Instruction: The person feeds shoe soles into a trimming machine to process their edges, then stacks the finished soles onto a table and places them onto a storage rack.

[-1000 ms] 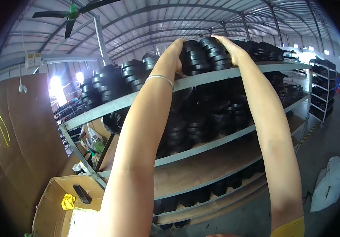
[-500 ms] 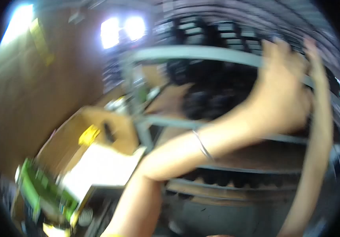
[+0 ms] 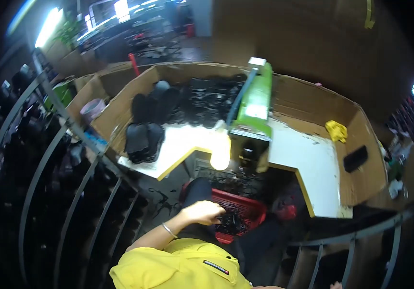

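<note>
My left hand [image 3: 204, 212], a bangle on its wrist, hangs above my lap with its fingers curled in. Nothing shows between the fingers. Just beyond it a red plastic basket [image 3: 251, 207] with dark pieces inside stands below the worktable [image 3: 299, 149]. Only a bit of my right hand [image 3: 336, 285] appears at the bottom edge, near a metal rack [image 3: 356, 236]; its fingers are mostly cut off. A green machine [image 3: 256, 103] stands in the middle of the white worktop. Left of it lie stacks of black sole-shaped pieces [image 3: 144, 139].
Cardboard walls [image 3: 308, 98] ring the worktop. A yellow cloth [image 3: 336, 131] and a black block-like piece [image 3: 356, 158] are at its right. A lit lamp [image 3: 220, 156] glows by the machine. Metal rails of another rack [image 3: 91, 144] with dark items flank my left.
My view has swung from the metal shelving round to the worktable. Both hands were raised at the shelving; my left is now lowered over my lap, and my right is low at the edge.
</note>
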`<control>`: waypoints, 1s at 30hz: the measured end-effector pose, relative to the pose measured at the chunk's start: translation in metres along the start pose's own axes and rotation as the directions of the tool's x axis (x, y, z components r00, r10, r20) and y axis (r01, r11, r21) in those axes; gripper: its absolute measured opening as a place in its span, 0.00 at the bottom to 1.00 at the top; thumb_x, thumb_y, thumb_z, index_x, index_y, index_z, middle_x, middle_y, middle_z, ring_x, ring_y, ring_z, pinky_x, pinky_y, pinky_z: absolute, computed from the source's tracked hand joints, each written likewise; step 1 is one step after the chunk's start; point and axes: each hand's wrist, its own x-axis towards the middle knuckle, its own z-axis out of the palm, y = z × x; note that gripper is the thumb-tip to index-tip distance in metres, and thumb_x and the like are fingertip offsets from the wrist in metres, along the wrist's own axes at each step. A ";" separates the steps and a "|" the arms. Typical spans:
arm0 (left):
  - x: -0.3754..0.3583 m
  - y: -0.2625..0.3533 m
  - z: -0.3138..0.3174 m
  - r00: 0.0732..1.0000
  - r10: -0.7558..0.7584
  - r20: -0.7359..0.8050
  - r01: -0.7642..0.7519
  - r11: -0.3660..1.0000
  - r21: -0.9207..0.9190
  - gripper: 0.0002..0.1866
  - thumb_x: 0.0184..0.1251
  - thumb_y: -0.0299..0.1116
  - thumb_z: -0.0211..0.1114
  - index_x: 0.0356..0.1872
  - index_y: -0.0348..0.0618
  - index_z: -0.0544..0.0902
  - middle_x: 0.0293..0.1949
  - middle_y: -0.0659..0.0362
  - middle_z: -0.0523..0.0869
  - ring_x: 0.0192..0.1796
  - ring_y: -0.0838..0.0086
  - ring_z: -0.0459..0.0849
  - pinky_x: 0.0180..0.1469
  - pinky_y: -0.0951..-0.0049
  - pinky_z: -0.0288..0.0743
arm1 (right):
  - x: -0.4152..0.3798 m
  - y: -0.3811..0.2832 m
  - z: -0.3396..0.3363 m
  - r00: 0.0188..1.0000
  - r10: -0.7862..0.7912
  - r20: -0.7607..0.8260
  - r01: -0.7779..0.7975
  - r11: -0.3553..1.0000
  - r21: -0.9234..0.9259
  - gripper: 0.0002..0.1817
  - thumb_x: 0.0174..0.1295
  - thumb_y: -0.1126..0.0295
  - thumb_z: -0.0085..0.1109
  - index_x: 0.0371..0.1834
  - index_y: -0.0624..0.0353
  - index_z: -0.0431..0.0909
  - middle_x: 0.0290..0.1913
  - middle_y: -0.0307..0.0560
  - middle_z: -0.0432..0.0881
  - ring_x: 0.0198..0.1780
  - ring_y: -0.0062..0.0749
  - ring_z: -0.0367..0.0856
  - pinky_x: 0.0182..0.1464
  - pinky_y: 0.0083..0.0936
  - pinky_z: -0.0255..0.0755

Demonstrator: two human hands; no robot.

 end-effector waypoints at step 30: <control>-0.071 -0.087 -0.039 0.438 -0.651 -0.620 -0.420 0.462 -0.781 0.11 0.64 0.28 0.67 0.40 0.28 0.80 0.35 0.60 0.81 0.35 0.84 0.76 0.38 0.83 0.70 | -0.317 -0.124 0.158 -0.227 -0.070 0.971 -0.958 0.193 -0.210 0.55 0.45 0.77 0.74 0.74 0.60 0.45 0.66 0.50 0.64 0.60 0.36 0.72 0.52 0.29 0.76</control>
